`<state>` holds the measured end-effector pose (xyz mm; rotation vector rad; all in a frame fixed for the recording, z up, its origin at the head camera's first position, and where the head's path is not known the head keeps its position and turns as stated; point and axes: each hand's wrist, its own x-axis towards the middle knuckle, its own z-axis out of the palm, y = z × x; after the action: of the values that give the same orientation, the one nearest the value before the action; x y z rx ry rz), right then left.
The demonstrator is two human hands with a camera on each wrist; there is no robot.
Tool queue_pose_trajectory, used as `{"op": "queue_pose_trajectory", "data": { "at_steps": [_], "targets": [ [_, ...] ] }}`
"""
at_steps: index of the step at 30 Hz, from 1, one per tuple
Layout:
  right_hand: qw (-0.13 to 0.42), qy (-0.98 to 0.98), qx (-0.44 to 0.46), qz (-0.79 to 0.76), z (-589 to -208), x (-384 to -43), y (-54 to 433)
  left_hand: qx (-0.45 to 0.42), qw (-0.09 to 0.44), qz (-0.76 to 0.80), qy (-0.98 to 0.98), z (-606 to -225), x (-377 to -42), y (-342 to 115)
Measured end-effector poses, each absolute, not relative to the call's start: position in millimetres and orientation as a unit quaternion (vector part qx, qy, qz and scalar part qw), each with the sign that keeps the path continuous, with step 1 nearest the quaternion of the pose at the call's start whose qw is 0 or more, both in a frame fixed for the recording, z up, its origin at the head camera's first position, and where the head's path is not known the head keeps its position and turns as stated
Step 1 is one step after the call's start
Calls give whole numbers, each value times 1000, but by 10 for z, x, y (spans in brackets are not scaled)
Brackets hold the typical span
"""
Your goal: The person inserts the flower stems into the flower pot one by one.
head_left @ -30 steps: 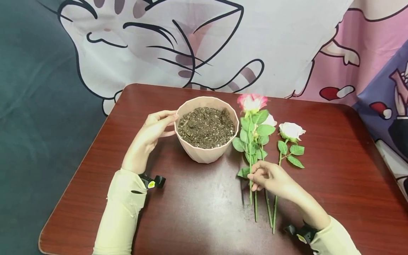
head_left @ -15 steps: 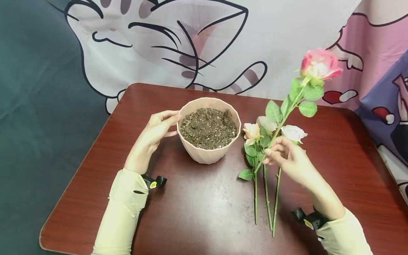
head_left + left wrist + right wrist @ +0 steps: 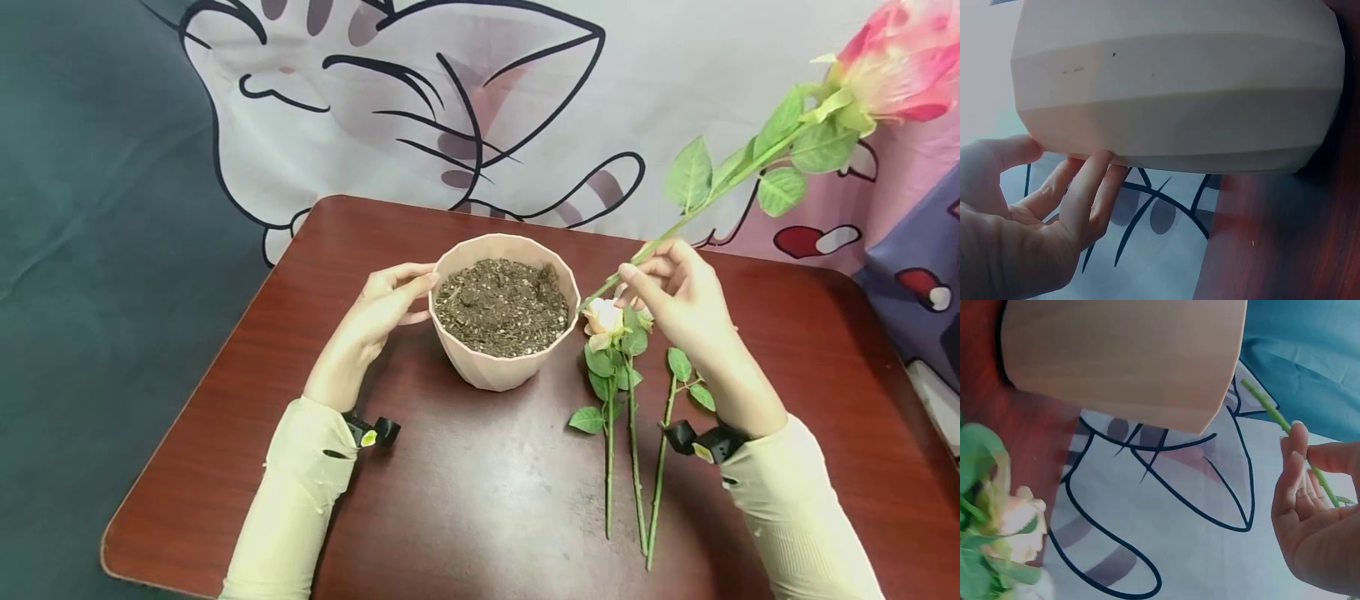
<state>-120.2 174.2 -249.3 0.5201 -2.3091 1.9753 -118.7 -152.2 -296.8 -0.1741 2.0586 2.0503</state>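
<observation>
The pink rose [image 3: 847,104] is up off the counter [image 3: 487,500], its green stem clamped between the thumb and fingertips of the right hand [image 3: 678,298]; the bloom stands above and to the right of this grip, the bare stem end [image 3: 1265,403] below and to its left, near the pot's rim, though whether it touches cannot be told. The flower should be light, but with the large bloom so far beyond the grip it probably feels top-heavy and could swing or twist in a loose pinch. The stem looks firm enough to hold its line, perhaps with some bend; petals and leaves look soft and easily creased, so the leafless stretch below the lowest leaf, where the grip sits, seems the sound place to hold. To the left of the grip stands the pot [image 3: 498,368], upright and filled with dark soil [image 3: 501,310], likely the heaviest thing here, its faceted wall smooth and perhaps a little slippery. The left hand [image 3: 381,312] rests thumb and fingers, parted, against its far side near the rim. Just below the right grip, a peach rose [image 3: 602,323] and other leafy stems [image 3: 661,479] lie on the counter.
</observation>
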Motion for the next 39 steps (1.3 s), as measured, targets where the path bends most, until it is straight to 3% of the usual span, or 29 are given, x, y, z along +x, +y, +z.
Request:
{"op": "queue_pose_trajectory", "data": {
  "at_steps": [4, 11, 18, 28, 39],
  "targets": [
    [31, -750, 169, 639, -2418, -1322, 1658, -61, 113, 702, 701, -2955, -1178, -1503],
    [-27, -764, 186, 617, -2342, -1500, 1370, -67, 108, 705, 698, -2957, -1170, -1489],
    [-49, -792, 218, 568, -2341, -1588, 1139, -70, 109, 702, 701, -2947, -1170, -1466],
    [-40, -830, 312, 461, -2426, -1669, 914, -76, 103, 699, 703, -2952, -1148, -1486],
    [18, -815, 415, 403, -2604, -1738, 738, -77, 101, 704, 699, -2953, -1131, -1494]
  ]
}}
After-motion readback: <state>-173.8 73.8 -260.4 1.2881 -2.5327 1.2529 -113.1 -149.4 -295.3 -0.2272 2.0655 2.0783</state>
